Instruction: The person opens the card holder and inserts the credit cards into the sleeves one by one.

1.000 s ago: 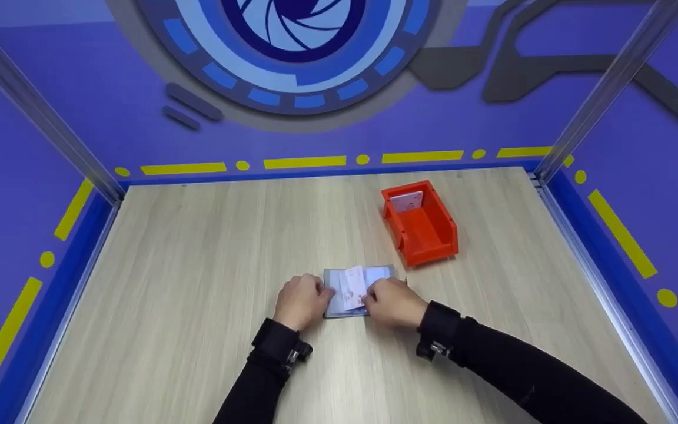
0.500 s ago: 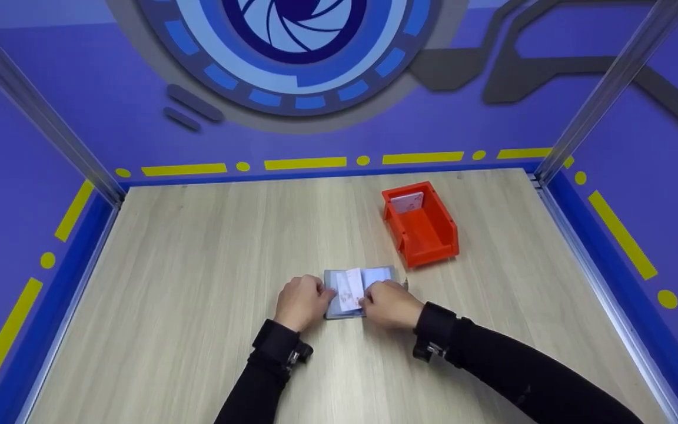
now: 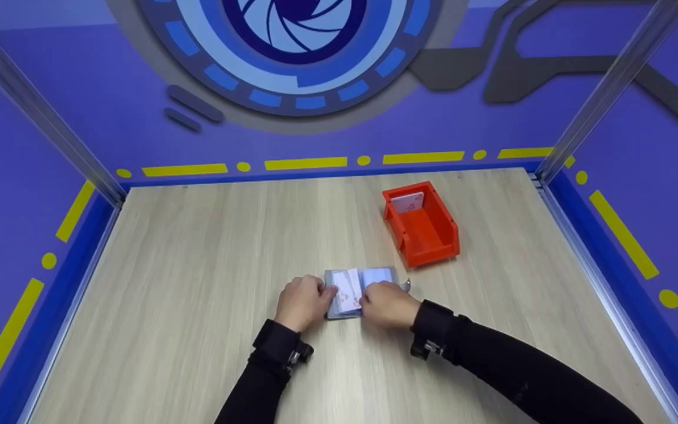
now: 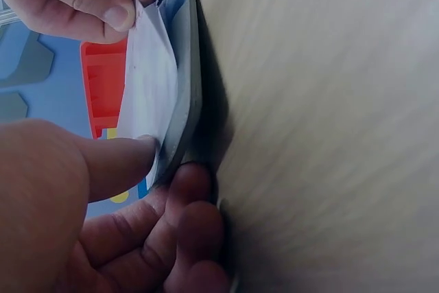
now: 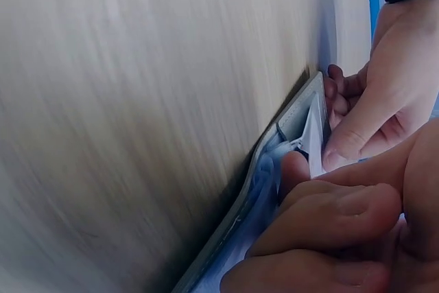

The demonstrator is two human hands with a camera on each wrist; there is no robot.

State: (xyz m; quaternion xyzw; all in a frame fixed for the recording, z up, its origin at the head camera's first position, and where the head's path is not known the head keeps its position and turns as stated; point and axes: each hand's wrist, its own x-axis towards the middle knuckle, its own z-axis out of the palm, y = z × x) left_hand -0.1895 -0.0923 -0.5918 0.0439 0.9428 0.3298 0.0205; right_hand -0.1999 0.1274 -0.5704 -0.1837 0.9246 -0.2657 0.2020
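A small grey card holder (image 3: 378, 274) with clear plastic sleeves lies spread open on the table. Over its left half is a white printed card (image 3: 348, 292), whose right part stands slightly raised. My left hand (image 3: 301, 303) pinches the holder's left edge, thumb on top and fingers beneath, the thumb touching the card (image 4: 147, 80) in the left wrist view. At the card's right edge, my right hand (image 3: 391, 304) pinches it between thumb and finger, covering part of the holder's right half. The right wrist view shows bluish clear sleeves (image 5: 257, 204) beside the right fingers.
A red open-front bin (image 3: 424, 232) stands behind and right of the holder, with a pale printed card (image 3: 408, 202) leaning against its back wall. A strap tab (image 3: 406, 285) sticks out right of the holder. Blue-purple panels (image 3: 292, 141) enclose the wooden table (image 3: 215, 247).
My right hand has moved slightly left. With it the card has shifted left over the holder's left half. The left hand has stayed in place.
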